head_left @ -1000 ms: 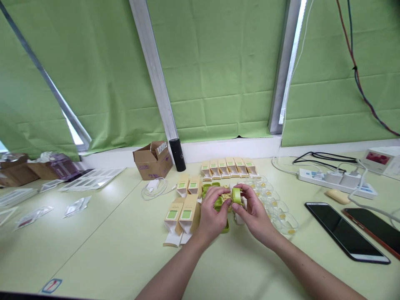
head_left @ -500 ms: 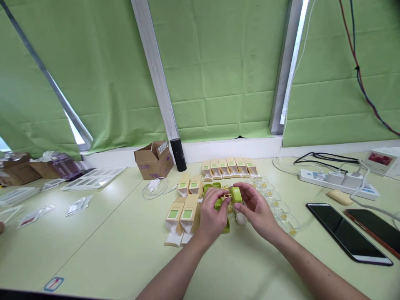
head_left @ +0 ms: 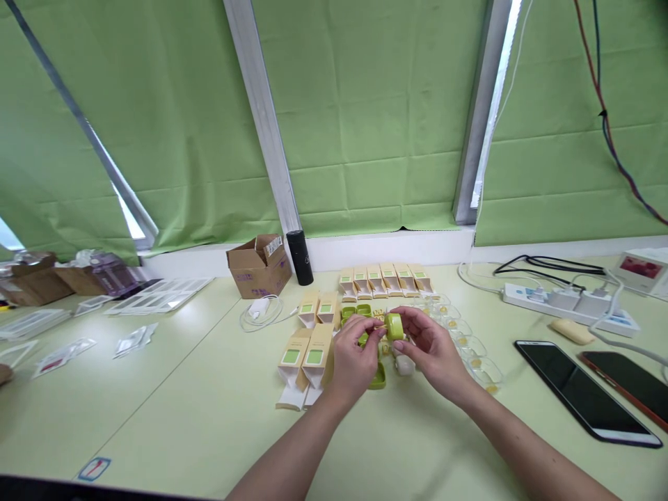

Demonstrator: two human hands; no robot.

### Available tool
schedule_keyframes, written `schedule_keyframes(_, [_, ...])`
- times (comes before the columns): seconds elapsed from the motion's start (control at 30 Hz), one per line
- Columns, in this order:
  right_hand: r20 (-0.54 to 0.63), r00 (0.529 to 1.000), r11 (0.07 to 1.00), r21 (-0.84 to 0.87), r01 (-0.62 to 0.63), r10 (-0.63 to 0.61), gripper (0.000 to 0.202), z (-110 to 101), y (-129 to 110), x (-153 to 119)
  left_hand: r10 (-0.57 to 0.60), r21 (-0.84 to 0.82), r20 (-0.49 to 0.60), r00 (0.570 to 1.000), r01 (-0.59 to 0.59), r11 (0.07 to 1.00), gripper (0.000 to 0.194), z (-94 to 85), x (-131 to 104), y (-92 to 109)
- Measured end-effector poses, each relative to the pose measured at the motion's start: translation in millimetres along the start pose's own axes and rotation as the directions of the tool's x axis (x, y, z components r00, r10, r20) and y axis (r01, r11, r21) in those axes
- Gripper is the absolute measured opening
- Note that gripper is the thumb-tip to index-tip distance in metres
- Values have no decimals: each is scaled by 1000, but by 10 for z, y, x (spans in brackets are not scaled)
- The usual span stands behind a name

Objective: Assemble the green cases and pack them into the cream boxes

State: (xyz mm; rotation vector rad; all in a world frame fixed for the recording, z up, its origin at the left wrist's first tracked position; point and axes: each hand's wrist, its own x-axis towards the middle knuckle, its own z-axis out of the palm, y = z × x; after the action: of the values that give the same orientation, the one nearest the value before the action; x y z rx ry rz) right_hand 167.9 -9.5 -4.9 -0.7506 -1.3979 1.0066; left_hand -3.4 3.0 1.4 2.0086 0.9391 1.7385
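My right hand (head_left: 432, 350) grips a small olive-green rounded case (head_left: 395, 326) between thumb and fingers. Against its left side, my left hand (head_left: 356, 355) pinches a small yellowish piece (head_left: 380, 326), partly covered by the fingertips. Beneath the hands lie more green case parts (head_left: 378, 378), some hidden, and a small whitish rounded piece (head_left: 404, 364). Clear plastic shells (head_left: 484, 371) with yellow spots run in a line right of my right hand. Open cream-coloured boxes (head_left: 316, 351) with green squares stand just left of my left hand.
More small cream boxes (head_left: 389, 280) line the back. A cardboard box (head_left: 259, 268), a black bottle (head_left: 299, 258) and a white cable (head_left: 261, 313) are behind left. To the right lie two phones (head_left: 587, 391) and a power strip (head_left: 568, 306). Another person's hand (head_left: 4, 374) shows far left.
Both hands stay nearly in place, with the green case turned slightly between them. The view has shifted a little, and the other person's hand at far left shows more.
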Motion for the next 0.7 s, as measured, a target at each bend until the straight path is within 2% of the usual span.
schedule_keyframes(0.43, [6,1000,1000,-28,-4,4,42,-13,9,-3,-95,-120,11,995,95,988,10,18,-21,-85])
schedule_keyframes(0.7, [54,996,997,31,-75,73,45,-10,-12,-24,-81,-191,23,996,84,978,7,17,-18,-129])
